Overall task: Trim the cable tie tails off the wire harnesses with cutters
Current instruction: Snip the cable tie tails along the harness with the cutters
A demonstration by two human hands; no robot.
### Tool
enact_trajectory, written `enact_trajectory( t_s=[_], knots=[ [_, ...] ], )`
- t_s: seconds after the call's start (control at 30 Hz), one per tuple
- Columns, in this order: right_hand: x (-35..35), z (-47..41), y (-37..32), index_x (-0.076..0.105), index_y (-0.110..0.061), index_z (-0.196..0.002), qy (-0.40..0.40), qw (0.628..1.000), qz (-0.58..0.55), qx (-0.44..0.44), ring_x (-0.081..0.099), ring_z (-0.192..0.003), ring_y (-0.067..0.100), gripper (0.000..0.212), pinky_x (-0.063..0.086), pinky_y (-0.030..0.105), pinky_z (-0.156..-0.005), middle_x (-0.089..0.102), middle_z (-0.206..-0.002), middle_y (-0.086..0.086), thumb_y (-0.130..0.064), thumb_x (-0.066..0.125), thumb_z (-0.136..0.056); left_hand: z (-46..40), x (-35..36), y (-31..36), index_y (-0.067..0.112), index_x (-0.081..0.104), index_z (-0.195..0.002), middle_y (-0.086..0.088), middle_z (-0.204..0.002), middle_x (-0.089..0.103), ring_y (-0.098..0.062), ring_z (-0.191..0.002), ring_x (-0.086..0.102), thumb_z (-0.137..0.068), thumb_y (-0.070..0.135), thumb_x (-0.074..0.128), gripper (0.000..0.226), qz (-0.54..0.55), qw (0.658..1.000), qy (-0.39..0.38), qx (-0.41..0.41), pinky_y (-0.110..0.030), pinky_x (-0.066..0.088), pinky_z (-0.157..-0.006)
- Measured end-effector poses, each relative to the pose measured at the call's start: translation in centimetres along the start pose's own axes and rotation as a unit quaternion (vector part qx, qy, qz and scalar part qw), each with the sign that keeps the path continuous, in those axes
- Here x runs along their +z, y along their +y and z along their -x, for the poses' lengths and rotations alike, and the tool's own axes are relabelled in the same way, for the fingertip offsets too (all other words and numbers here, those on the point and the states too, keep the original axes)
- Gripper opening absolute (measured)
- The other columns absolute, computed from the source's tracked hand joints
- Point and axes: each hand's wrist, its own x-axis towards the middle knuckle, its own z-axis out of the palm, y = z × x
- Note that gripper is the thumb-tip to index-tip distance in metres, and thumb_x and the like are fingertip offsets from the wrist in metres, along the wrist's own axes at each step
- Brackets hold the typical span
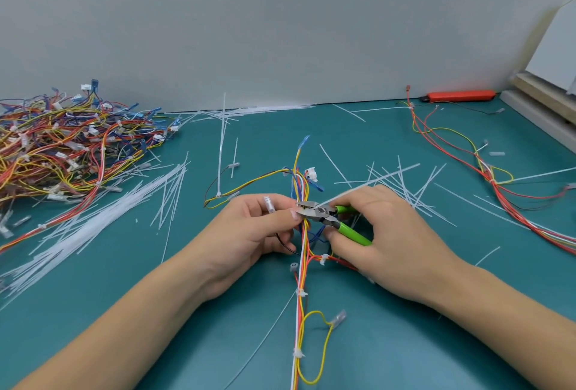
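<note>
— Why pinched so, left hand (249,227) on harness (300,280) above counter (405,343)?
— Steadies tie. Right hand (386,234) gripping cutters (324,216), blades set around tail (346,194) for close trim.

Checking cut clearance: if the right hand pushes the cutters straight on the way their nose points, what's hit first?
Likely the left hand's thumb: the green-handled cutters in the right hand point left at the wire harness it pinches. Depth unclear.

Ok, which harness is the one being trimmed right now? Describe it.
On the green mat, look between the two hands at centre. The harness runs straight toward the camera, pinched by the left hand, with the green-handled cutters at it, unlike the left pile.
</note>
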Motion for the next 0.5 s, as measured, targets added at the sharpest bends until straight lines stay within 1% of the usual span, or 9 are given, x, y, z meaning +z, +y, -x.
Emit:
enact_trajectory(
  t_s=[0.13, 0.2, 0.27, 0.3, 0.33, 0.4, 0.43, 0.5],
  knots=[
    [0.06, -0.01, 0.1, 0.067, -0.037, -0.111, 0.002, 1.0, -0.001, 0.0, 0.053, -0.101, 0.006, 0.042, 0.048, 0.035, -0.093, 0.063, -0.098, -0.022, -0.06, 0.051, -0.08, 0.03, 0.07, 0.06, -0.016, 0.065, -0.11, -0.01, -0.079, 0.062, -0.015, -0.063, 0.051, -0.081, 0.014, 0.071, 0.042, 0.011, 1.0, 0.005, -0.001, -0.027, 0.055, -0.064],
    [0.09, -0.05, 0.08, 0.067, -0.036, -0.109, 0.004, 1.0, -0.002, 0.0, 0.053, -0.1, 0.006, 0.041, 0.048, 0.035, -0.093, 0.063, -0.097, -0.021, -0.06, 0.051, -0.081, 0.03, 0.07, 0.08, -0.017, 0.064, -0.11, -0.011, -0.08, 0.062, -0.015, -0.063, 0.052, -0.081, 0.012, 0.072, 0.042, 0.011, 1.0, 0.005, -0.002, -0.027, 0.055, -0.064],
    [0.12, -0.07, 0.02, 0.067, -0.035, -0.105, 0.006, 1.0, -0.005, -0.002, 0.054, -0.097, 0.006, 0.036, 0.048, 0.034, -0.09, 0.062, -0.093, -0.021, -0.058, 0.053, -0.08, 0.08, 0.06, 0.08, -0.017, 0.064, -0.112, -0.009, -0.077, 0.061, -0.015, -0.062, 0.051, -0.082, 0.008, 0.078, 0.041, 0.006, 1.0, 0.002, 0.0, -0.027, 0.055, -0.064],
    [0.13, -0.06, 0.04, 0.066, -0.035, -0.099, 0.009, 1.0, -0.007, -0.001, 0.055, -0.093, 0.006, 0.031, 0.048, 0.033, -0.085, 0.062, -0.088, -0.02, -0.056, 0.054, -0.08, 0.1, 0.05, 0.05, -0.017, 0.064, -0.112, -0.008, -0.076, 0.061, -0.015, -0.062, 0.051, -0.083, 0.009, 0.078, 0.042, 0.004, 1.0, 0.002, 0.0, -0.027, 0.055, -0.065],
    [0.12, -0.09, 0.08, 0.065, -0.034, -0.091, 0.015, 1.0, -0.009, 0.004, 0.055, -0.085, 0.006, 0.025, 0.048, 0.032, -0.078, 0.061, -0.08, -0.019, -0.054, 0.056, -0.08, 0.12, 0.05, 0.02, -0.017, 0.064, -0.113, -0.009, -0.076, 0.059, -0.015, -0.063, 0.051, -0.083, 0.011, 0.075, 0.043, 0.001, 1.0, 0.003, 0.001, -0.028, 0.056, -0.065],
    [0.13, -0.17, 0.21, 0.062, -0.031, -0.079, 0.022, 0.999, -0.018, 0.021, 0.052, -0.067, 0.011, 0.019, 0.044, 0.032, -0.061, 0.057, -0.066, -0.012, -0.049, 0.063, -0.081, 0.08, 0.05, 0.02, -0.015, 0.065, -0.114, -0.013, -0.079, 0.057, -0.016, -0.063, 0.051, -0.082, 0.011, 0.079, 0.044, -0.007, 1.0, 0.005, 0.003, -0.028, 0.056, -0.067],
    [0.15, -0.17, 0.26, 0.061, -0.03, -0.076, 0.02, 0.999, -0.02, 0.027, 0.05, -0.062, 0.013, 0.018, 0.041, 0.032, -0.056, 0.057, -0.063, -0.011, -0.047, 0.065, -0.082, 0.04, 0.02, 0.0, -0.015, 0.066, -0.114, -0.014, -0.08, 0.056, -0.015, -0.063, 0.052, -0.082, 0.012, 0.079, 0.044, -0.012, 1.0, 0.005, 0.003, -0.028, 0.056, -0.067],
    [0.18, -0.12, 0.36, 0.061, -0.029, -0.075, 0.017, 0.999, -0.013, 0.031, 0.047, -0.058, 0.015, 0.018, 0.038, 0.032, -0.052, 0.056, -0.061, -0.011, -0.043, 0.069, -0.082, 0.02, 0.03, 0.02, -0.014, 0.066, -0.114, -0.014, -0.08, 0.055, -0.015, -0.062, 0.052, -0.081, 0.016, 0.073, 0.045, -0.016, 1.0, 0.005, 0.004, -0.027, 0.055, -0.067]
  ],
)
